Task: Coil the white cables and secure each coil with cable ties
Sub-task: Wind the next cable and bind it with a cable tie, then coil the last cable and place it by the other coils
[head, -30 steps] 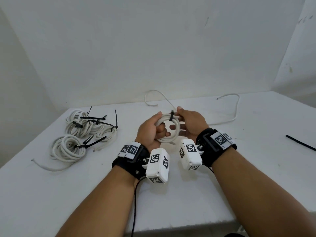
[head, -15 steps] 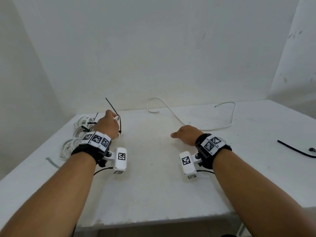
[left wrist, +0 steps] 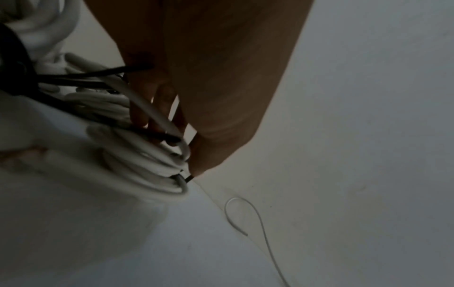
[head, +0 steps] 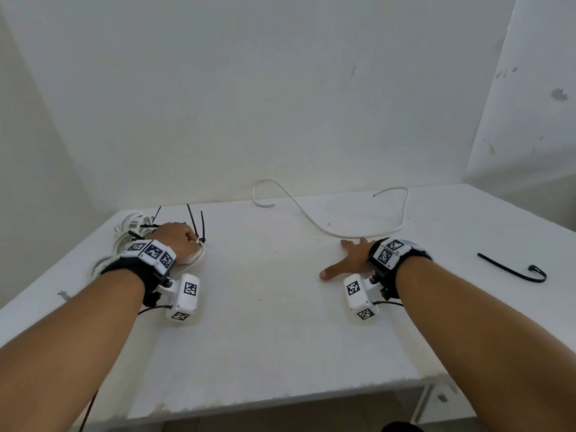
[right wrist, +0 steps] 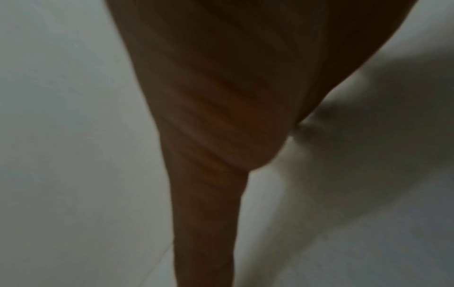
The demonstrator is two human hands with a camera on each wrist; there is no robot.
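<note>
1. Worktop (head: 280, 338): white, carries everything below.
2. Loose white cable (head: 327, 229): uncoiled, at the worktop's far edge.
3. Tied coils (head: 131, 226): far-left corner of the worktop.
4. Left hand (head: 174, 236): fingers curled round a tied coil (left wrist: 152, 165) there.
5. Right hand (head: 349, 260): flat on the worktop, fingers spread, just short of the loose cable.
6. Black cable tie (head: 514, 271): right side of the worktop.

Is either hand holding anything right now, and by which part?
The left hand holds the tied white coil by its bundled loops, near the black cable tie. The right hand lies open on the table, holding nothing.
</note>
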